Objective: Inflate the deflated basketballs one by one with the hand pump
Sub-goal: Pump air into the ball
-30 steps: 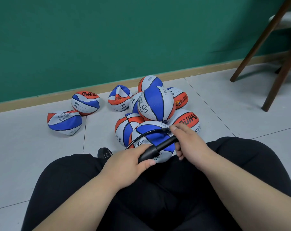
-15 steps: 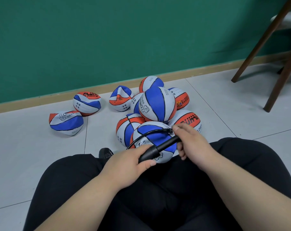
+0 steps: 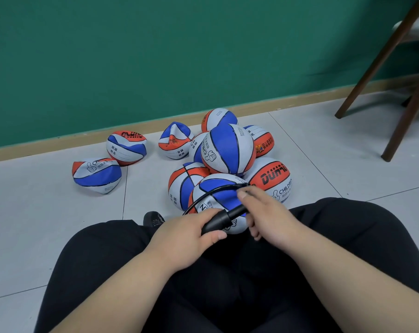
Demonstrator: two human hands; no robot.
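Head view, centre of frame: left hand (image 3: pixel 187 236) wrapped round the barrel of a black plastic hand pump (image 3: pixel 218 221), right hand (image 3: pixel 271 217) curled over its far end, forefinger stretched toward the tip of a thin black hose (image 3: pixel 211 192). Pump's long axis slanting from lower left up to the right, across the near face of a blue, white and orange rubber basketball (image 3: pixel 224 197) just above both hands, at the front of the heap. Hose arching over that ball from the left, ending beside the right forefinger; right hand nearer the tip, so probably the one to seat it. Valve not visible. Crumpled deflated balls (image 3: pixel 96 175) apart at left on the grey tiled floor (image 3: pixel 35 212)
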